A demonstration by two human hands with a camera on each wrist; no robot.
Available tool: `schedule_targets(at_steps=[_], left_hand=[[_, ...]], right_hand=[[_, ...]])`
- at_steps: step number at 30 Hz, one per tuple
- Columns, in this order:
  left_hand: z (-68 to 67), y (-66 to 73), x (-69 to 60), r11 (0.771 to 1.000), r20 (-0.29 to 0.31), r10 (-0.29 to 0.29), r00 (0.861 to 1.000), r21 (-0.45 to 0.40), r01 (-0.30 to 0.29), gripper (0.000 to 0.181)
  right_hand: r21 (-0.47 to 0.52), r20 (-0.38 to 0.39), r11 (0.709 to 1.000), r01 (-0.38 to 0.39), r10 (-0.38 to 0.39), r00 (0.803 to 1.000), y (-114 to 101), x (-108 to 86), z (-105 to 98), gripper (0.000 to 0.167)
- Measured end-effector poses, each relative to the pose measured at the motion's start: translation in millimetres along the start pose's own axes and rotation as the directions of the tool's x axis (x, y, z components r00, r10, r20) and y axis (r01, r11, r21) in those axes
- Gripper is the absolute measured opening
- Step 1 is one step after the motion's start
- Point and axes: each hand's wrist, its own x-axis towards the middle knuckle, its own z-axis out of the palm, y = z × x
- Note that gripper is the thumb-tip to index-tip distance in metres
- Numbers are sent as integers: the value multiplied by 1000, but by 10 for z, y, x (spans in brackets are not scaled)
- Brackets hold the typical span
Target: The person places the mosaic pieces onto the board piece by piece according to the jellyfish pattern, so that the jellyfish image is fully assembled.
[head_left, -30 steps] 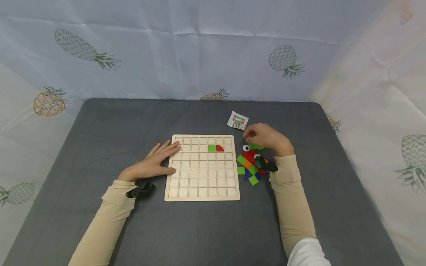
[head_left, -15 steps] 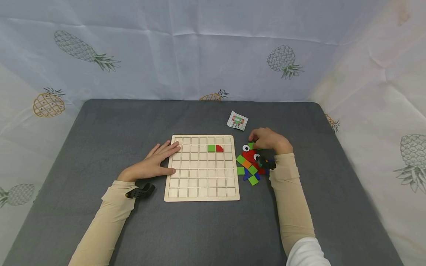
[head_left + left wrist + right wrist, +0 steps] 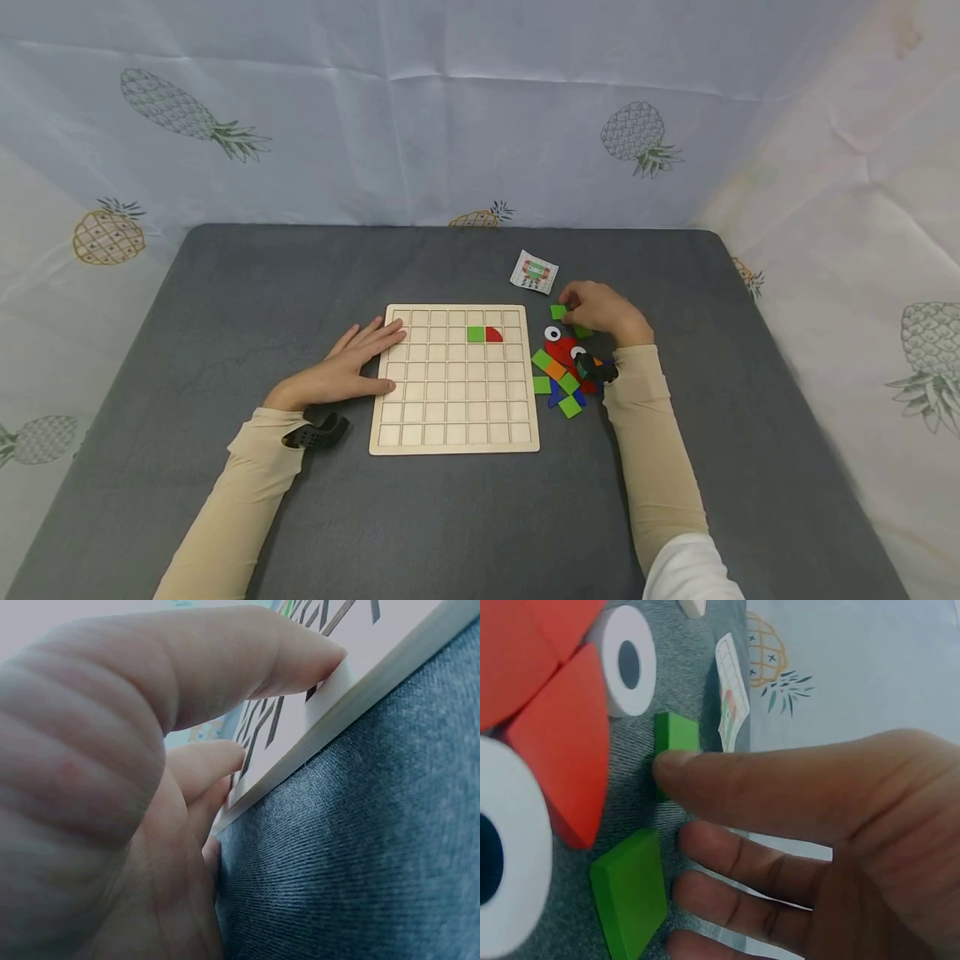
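Observation:
My left hand (image 3: 337, 372) rests with spread fingers on the left edge of a wooden grid board (image 3: 454, 392); in the left wrist view the thumb (image 3: 300, 656) touches the board's face near its edge. A green square tile (image 3: 476, 334) and a red quarter-round tile (image 3: 492, 335) sit side by side in the grid. Right of the board, my right hand (image 3: 606, 310) pinches a loose green square tile (image 3: 558, 312) at the table. The right wrist view shows the thumb (image 3: 735, 780) against that tile (image 3: 679, 731); the index finger is hidden there.
Below the right hand lies a pile of green, red, orange and blue tiles (image 3: 557, 369) with white eye discs (image 3: 552, 333). A small pattern card (image 3: 535, 272) lies behind on the dark grey table (image 3: 300, 267). A pineapple-print cloth (image 3: 420, 142) hangs behind.
The right hand first came down to the pile, then drew a green square tile away from it, up and slightly left. The left hand and board have stayed put.

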Motion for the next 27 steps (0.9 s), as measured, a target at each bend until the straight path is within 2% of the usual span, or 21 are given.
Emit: schedule_targets(at_steps=[4, 7, 11, 14, 18, 24, 27], left_hand=[[-3, -2, -2, 1000, -4, 0, 1000, 1, 0, 88], [-6, -1, -3, 1000, -6, 0, 1000, 3, 0, 88], [-3, 2, 7, 1000, -4, 2, 1000, 7, -2, 88], [0, 8, 23, 1000, 1, 9, 1000, 12, -9, 87], [-3, 15, 30, 1000, 3, 17, 1000, 11, -17, 87], [-21, 4, -4, 1000, -22, 4, 1000, -26, -5, 91], [-33, 5, -18, 999, -34, -33, 999, -4, 33, 95]], right_hand=[[17, -86, 999, 29, -28, 996, -22, 8, -9, 27], [84, -171, 992, 94, -79, 982, -62, -3, -25, 21], [208, -223, 960, 190, -142, 964, -147, -11, -22, 18], [281, -203, 925, 257, -205, 958, -223, 10, 8, 18], [288, -146, 896, 339, -309, 940, -372, 40, 9, 24], [241, -61, 892, 383, -380, 923, -697, 97, -23, 20], [214, -20, 893, 397, -402, 915, -839, 143, 7, 19]])
